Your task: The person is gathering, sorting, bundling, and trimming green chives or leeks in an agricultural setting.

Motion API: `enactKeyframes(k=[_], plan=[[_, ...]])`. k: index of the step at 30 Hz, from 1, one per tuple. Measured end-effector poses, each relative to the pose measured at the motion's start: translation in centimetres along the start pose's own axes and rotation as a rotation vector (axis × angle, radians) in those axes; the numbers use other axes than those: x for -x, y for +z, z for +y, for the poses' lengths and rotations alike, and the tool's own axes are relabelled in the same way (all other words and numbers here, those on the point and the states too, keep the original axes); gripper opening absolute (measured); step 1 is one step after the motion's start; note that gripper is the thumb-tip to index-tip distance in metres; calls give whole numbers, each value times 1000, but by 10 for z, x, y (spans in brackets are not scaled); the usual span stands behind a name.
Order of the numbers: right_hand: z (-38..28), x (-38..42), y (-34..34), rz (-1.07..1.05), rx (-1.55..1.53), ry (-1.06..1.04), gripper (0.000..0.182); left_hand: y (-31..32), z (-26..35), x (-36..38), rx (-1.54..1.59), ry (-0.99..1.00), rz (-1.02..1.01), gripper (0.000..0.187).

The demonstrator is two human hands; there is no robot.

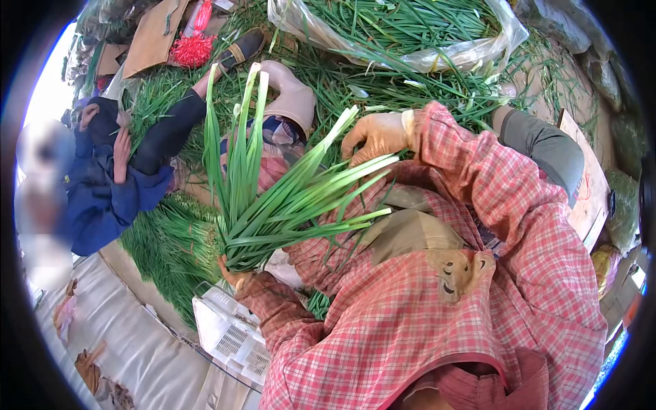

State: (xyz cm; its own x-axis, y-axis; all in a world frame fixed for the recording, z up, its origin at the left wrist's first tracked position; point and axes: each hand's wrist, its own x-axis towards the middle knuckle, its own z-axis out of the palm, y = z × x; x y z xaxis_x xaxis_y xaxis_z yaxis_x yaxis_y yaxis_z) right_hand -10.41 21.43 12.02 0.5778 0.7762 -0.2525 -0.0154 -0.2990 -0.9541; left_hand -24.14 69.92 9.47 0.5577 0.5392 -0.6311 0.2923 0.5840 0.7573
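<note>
A fanned bunch of long green leafy stalks [273, 198] with pale ends stands over my lap. Its lower left end is in my left hand [236, 275], which is closed round it and partly hidden by leaves. My right hand [379, 135], in a light glove, is at the bunch's upper right, beside the pale ends. Its fingers are curled together, and whatever they may hold is hidden. Both my arms wear red plaid sleeves.
A co-worker in blue [113, 198] sits at the left. Plastic sheeting [437, 60] surrounds a heap of greens at the top. More greens [171, 239] lie at lower left, beside a white box [229, 335]. A pink boot [290, 92] and cardboard [154, 37] are further off.
</note>
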Motion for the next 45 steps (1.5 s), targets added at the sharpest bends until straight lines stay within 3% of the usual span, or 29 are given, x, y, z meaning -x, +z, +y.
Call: enactKeyframes(k=[3, 5, 7, 10, 12, 14, 16, 18, 20, 23, 24, 26, 28, 30, 32, 34, 35, 36, 39, 40, 41, 42, 43, 44, 45], plan=[[-14, 11, -10, 181, 227, -120, 20, 9, -7, 7, -7, -30, 131, 42], [-17, 18, -20, 347, 556, -298, 18, 17, -14, 11, -10, -35, 103, 42], [-19, 37, -42, 502, 582, -396, 15, 21, -20, 14, 1, -45, 73, 42], [-1, 90, -77, 750, 520, -66, 17, 24, -31, 18, 6, -45, 27, 42], [21, 117, -85, 635, 996, 579, 20, 25, -36, 20, 11, -42, 3, 42], [29, 124, -56, 709, 1258, 551, 21, 28, -38, 19, 9, -46, -35, 41], [2, 98, -30, 810, 920, 181, 25, 29, -39, 18, 21, -53, -74, 41], [-32, 63, 1, 546, 854, 197, 32, 30, -40, 21, 26, -59, -95, 41], [-31, 24, 34, 477, 848, 308, 34, 29, -38, 25, 52, -67, -99, 41], [-22, 0, 66, 688, 458, 25, 25, 25, -33, 39, 72, -66, -49, 41], [-31, 4, 74, 718, 592, -81, 19, 25, -31, 45, 86, -65, -24, 40], [-56, 18, 84, 562, 831, -281, 13, 24, -27, 56, 128, -65, 34, 40], [-84, 48, 81, 315, 319, -611, 9, 28, -25, 67, 164, -60, 89, 40], [-102, 79, 82, 103, -446, -852, 11, 26, -22, 70, 172, -46, 105, 40], [-113, 110, 64, -142, -740, -1078, 14, 10, -24, 62, 80, 12, 25, 42], [-104, 130, 23, -325, -499, -1049, 25, 8, -22, 56, 175, -69, 28, 41], [-81, 153, 16, -71, -546, -640, 27, 16, -24, 62, 143, -40, 60, 41], [-59, 168, 15, 180, -572, -223, 30, 5, -27, 55, 79, 1, -57, 40], [-11, 132, 25, 743, 400, -21, 28, -5, -31, 48, 87, -35, -502, 40], [-15, 118, 26, 902, 728, 49, 27, -2, -35, 47, -122, 63, -388, 42], [-27, 107, 35, 836, 572, 28, 30, -3, -37, 48, -339, 157, -257, 48], [-52, 91, 48, 777, 412, 12, 33, -22, -38, 27, -47, 19, -249, 52], [-61, 76, 58, 620, 378, 163, 33, -42, -39, 6, 249, -110, -206, 56], [-62, 61, 62, 461, 351, 310, 34, -26, -40, 14, 87, -7, -191, 55], [-58, 47, 68, 457, 228, 275, 33, -18, -38, 21, 69, 9, -153, 55]])
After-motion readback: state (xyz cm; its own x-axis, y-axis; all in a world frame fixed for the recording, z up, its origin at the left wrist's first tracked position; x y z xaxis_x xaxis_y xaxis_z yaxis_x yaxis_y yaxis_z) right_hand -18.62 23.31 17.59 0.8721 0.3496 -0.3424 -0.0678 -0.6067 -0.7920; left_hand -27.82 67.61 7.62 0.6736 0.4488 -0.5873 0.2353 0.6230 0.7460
